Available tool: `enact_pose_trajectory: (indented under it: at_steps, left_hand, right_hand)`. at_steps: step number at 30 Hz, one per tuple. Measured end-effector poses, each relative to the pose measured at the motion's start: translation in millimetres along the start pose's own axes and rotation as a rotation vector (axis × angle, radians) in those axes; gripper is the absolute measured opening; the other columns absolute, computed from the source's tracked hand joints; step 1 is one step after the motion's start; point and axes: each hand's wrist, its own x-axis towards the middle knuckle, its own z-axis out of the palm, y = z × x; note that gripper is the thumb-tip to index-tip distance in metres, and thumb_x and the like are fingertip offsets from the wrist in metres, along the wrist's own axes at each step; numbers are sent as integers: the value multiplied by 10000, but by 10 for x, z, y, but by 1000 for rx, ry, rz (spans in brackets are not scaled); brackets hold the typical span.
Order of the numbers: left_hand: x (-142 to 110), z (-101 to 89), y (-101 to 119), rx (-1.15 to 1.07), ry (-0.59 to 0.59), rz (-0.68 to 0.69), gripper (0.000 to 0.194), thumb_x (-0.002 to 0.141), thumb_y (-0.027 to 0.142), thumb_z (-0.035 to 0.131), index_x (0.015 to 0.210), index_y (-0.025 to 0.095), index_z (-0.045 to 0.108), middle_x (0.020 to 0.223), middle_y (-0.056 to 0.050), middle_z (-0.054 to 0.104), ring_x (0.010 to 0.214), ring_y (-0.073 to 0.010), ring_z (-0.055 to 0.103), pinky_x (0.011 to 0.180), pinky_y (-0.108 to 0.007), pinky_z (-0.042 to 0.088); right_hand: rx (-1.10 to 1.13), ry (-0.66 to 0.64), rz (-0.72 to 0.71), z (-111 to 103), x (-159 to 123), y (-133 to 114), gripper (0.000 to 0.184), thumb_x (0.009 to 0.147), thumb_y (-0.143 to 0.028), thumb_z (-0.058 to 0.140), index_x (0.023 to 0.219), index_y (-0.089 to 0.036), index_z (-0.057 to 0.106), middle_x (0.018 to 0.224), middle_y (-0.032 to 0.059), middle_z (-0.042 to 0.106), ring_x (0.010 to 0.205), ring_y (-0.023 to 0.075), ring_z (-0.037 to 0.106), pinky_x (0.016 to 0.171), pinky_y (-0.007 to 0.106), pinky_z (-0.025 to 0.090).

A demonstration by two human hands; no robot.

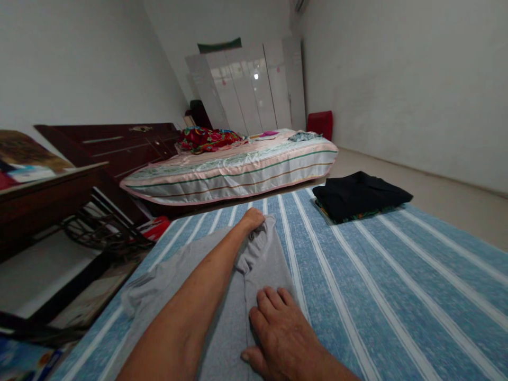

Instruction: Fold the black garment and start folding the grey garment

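A grey shirt [228, 312] lies spread on the blue-and-white striped bed cover [369, 296]. At the shirt's far end, beside its bunched, neckline-like part, my left hand [253, 218] is closed on the cloth. My right hand [283, 330] rests flat on the shirt's right side, nearer to me, with the thumb apart from the fingers. My left forearm crosses over the garment and hides part of it. A sleeve-like part of the shirt reaches out to the left.
A folded black garment [361, 196] lies on patterned cloth at the far right of this bed. Beyond is a second bed [238, 180] bearing a red floral bundle [208, 138]. A wooden table [51, 180] stands left, and a pale wardrobe [246, 90] stands at the back.
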Motion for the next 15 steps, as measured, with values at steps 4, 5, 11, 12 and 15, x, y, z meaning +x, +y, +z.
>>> enact_pose_trajectory:
  at_steps: [4, 5, 11, 12, 15]
  left_hand:
    - [32, 80, 134, 166, -54, 44, 188, 541, 124, 666, 438, 190, 524, 531, -40, 587, 785, -267, 625, 719, -320, 447]
    - [37, 115, 173, 192, -52, 52, 186, 534, 134, 682, 456, 193, 524, 589, -49, 618, 851, -278, 621, 758, -326, 444]
    - [86, 322, 298, 218, -26, 20, 272, 499, 51, 670, 427, 190, 447, 727, -86, 661, 1050, -307, 565, 893, -363, 396]
    - [111, 337, 301, 200, -22, 10, 277, 504, 40, 655, 419, 189, 438, 707, -86, 656, 1046, -305, 568, 891, -362, 398]
    - [219, 331, 298, 92, -14, 1, 271, 509, 43, 641, 403, 192, 440, 611, -69, 625, 982, -295, 595, 838, -333, 422]
  right_hand:
    - [-8, 13, -5, 28, -2, 8, 535, 823, -522, 534, 1145, -98, 579, 1296, 200, 498, 1234, 334, 383, 1044, 513, 242]
    - [-11, 18, -5, 39, -3, 12, 541, 824, -524, 532, 1151, -96, 576, 1307, 203, 489, 1239, 335, 379, 1045, 514, 238]
    - [-32, 33, -21, 59, -12, 20, 540, 847, -514, 494, 1181, -94, 554, 1332, 194, 471, 1252, 335, 367, 1052, 504, 238]
    - [-39, 34, -20, 56, -12, 19, 534, 847, -511, 494, 1176, -95, 556, 1328, 192, 474, 1248, 335, 370, 1051, 504, 240]
    - [-58, 38, -23, 55, -9, 18, 540, 841, -520, 495, 1174, -100, 555, 1321, 192, 478, 1240, 337, 378, 1048, 511, 244]
